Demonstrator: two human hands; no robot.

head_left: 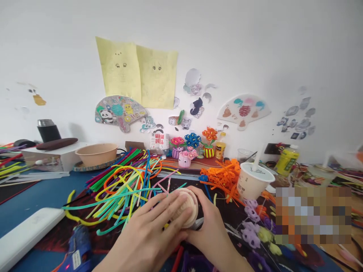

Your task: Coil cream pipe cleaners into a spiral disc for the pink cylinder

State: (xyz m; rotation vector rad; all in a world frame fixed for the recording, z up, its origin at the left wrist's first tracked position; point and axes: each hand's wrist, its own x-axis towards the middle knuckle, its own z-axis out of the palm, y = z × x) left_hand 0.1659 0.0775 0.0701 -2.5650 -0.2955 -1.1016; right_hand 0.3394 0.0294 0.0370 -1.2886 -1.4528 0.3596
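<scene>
My left hand (147, 232) and my right hand (211, 230) both wrap around a small round beige pot (188, 206) near the front middle of the table. Left fingers curl over its left side, and the right hand cups it from the right. A grey pen-like object (197, 223) pokes out under the pot between my hands. A pile of colourful pipe cleaners (127, 181) lies just behind and to the left of my hands.
An orange pipe cleaner heap (224, 177) and a white lidded cup with a straw (253, 181) sit to the right. Purple and yellow pipe cleaner flowers (255, 232) lie at right front. A blue glue gun (75, 251) and white box (25, 236) are at left front. Small flower pots (193, 147) and a tan bowl (96, 153) stand by the wall.
</scene>
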